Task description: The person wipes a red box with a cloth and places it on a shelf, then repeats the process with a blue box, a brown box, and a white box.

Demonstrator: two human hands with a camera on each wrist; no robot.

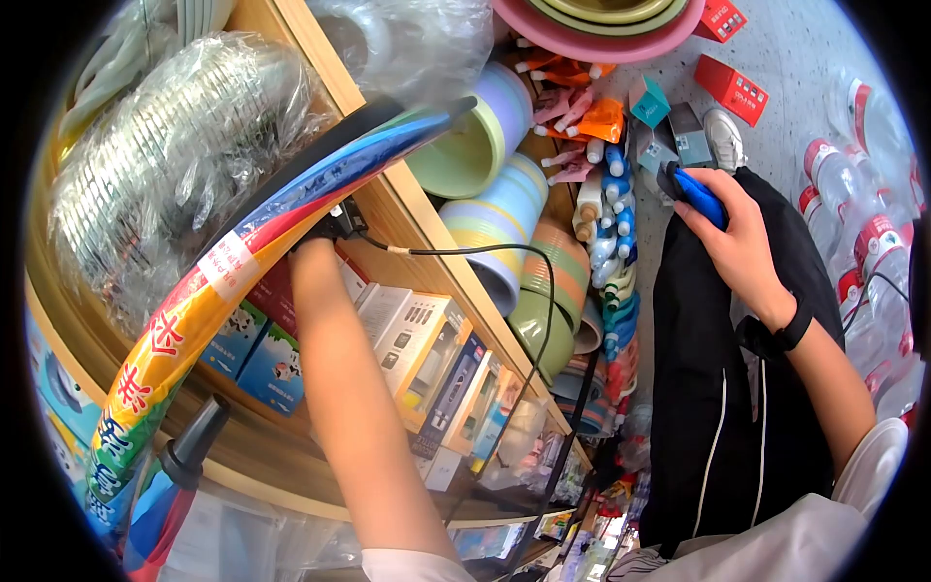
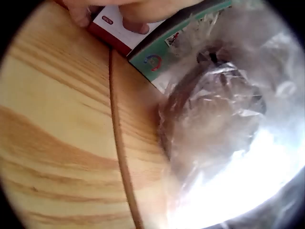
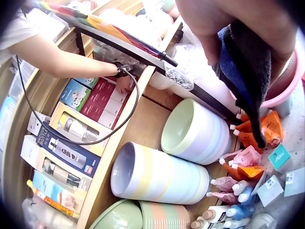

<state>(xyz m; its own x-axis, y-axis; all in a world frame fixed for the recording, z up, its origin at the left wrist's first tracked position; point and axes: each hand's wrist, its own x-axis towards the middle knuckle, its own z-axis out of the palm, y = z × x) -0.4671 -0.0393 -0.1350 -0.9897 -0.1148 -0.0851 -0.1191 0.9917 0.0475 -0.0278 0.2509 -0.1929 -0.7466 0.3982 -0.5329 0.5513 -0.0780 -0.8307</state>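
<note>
My left arm [image 1: 344, 388] reaches onto the wooden shelf; an umbrella in a colourful sleeve hides the hand in the head view. The left hand [image 3: 125, 84] is at a row of red-and-white boxes [image 3: 102, 98]. Up close, its fingertips [image 2: 136, 26] touch a white box [image 2: 112, 21] with a red edge; I cannot tell whether they grip it. Beside that box is a green box [image 2: 151, 59]. My right hand [image 1: 739, 228] grips a soft blue-and-black cloth-like thing [image 1: 702, 199] above the floor. Closer, its dark fabric [image 3: 243, 71] hangs from the fingers.
The long umbrella [image 1: 208, 281] crosses above the shelf. Plastic-wrapped stacked goods [image 1: 175, 155] lie behind it. Boxed vacuum bottles [image 3: 69, 152] stand along the shelf. Pastel buckets [image 1: 485, 213], bottles [image 1: 613, 194] and orange pouches [image 1: 596, 121] line its front. A black cable [image 1: 465, 250] hangs across.
</note>
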